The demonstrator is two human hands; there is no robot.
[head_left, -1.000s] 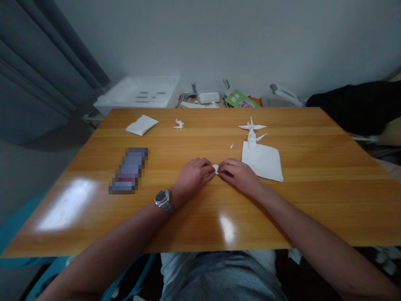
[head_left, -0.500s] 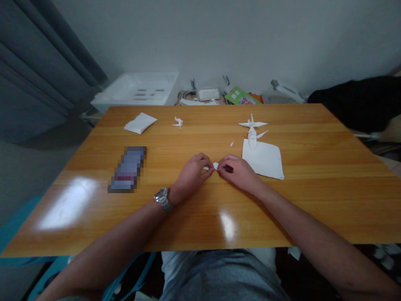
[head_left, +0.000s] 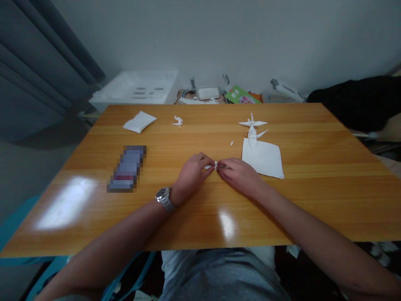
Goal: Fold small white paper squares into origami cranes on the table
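At the middle of the wooden table point(head_left: 188, 221), a small piece of folded white paper point(head_left: 216, 164) is pinched between my hands. My left hand point(head_left: 193, 172), with a metal watch on the wrist, grips its left side between thumb and fingertips. From the right, my right hand point(head_left: 238, 173) closes on the other side. Most of the folded paper is hidden by my fingers. A flat white sheet point(head_left: 265, 159) lies just right of my right hand. Above that sheet are white folded paper figures point(head_left: 252, 123), and a tiny paper scrap point(head_left: 232, 142) sits nearby.
A phone-like object point(head_left: 128, 169), blurred out, lies at the left. Farther back are a stack of white paper point(head_left: 140, 122) and a small folded paper figure point(head_left: 178, 121). Behind the table stand a white tray point(head_left: 134, 98) and a green booklet point(head_left: 240, 95).
My right hand has turned slightly, and its fingers lie flatter and closer to my left fingertips. Less of the folded paper shows between them. My left hand has barely moved.
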